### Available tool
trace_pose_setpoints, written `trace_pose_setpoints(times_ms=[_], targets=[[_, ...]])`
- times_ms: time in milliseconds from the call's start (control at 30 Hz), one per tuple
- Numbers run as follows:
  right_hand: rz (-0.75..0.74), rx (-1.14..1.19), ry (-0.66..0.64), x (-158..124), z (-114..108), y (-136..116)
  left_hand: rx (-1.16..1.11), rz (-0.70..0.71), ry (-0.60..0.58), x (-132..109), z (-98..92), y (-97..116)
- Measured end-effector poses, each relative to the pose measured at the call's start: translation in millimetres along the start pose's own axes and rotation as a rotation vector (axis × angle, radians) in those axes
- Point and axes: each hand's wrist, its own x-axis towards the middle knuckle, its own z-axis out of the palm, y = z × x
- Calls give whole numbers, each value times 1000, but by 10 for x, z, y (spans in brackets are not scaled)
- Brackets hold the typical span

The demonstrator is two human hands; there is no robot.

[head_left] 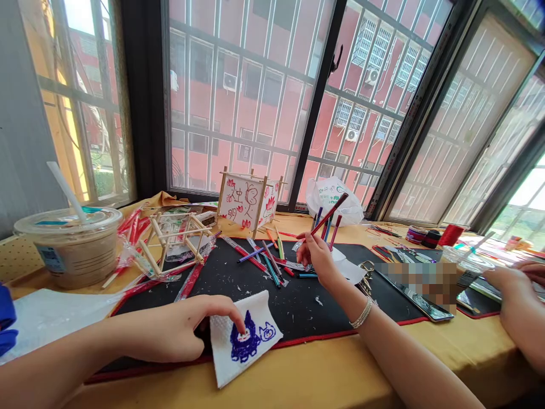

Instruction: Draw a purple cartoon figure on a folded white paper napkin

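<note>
My left hand (183, 329) rests at the near edge of the black mat, its index finger stretched out and touching a white paper napkin (223, 363). On that napkin is a dark blue drawing of a figure with a smaller animal face beside it. Farther off, my right hand (317, 255) pinches a dark red marker (330, 213), tilted up to the right. Close behind it, several upright markers (335, 233) stand near a piece of white paper (347, 267). Loose markers (272, 267) lie scattered on the mat left of my right hand.
A lidded drink cup (76, 250) with a straw stands left, beside a wooden stick frame (176, 241). A painted paper lantern (244, 199) and plastic bag (334, 199) stand by the window. A phone (415, 292) lies right, near another person's hand (517, 295) and second cup (464, 264).
</note>
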Motion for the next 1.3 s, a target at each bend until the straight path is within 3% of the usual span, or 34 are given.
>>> trace_pose_setpoints(times_ms=[367,533,733,933,1133,1300], targets=[[-1,-60,30,-4,-37,-56,39,39,30,24,14,-42],[-55,-287,24,10,-59,-26,70,55,78,31,35,-60],[-153,-748,-57,-70,-60,-66,113,93,150,85,41,-140],[-99,-1113,-136,-120,36,-96,164,156,193,158,26,-196],[-47,-1246,-160,-96,56,-25,256,137,245,151,20,-192],[-74,-1220,-165,-114,65,-32,411,79,414,193,-47,-373]])
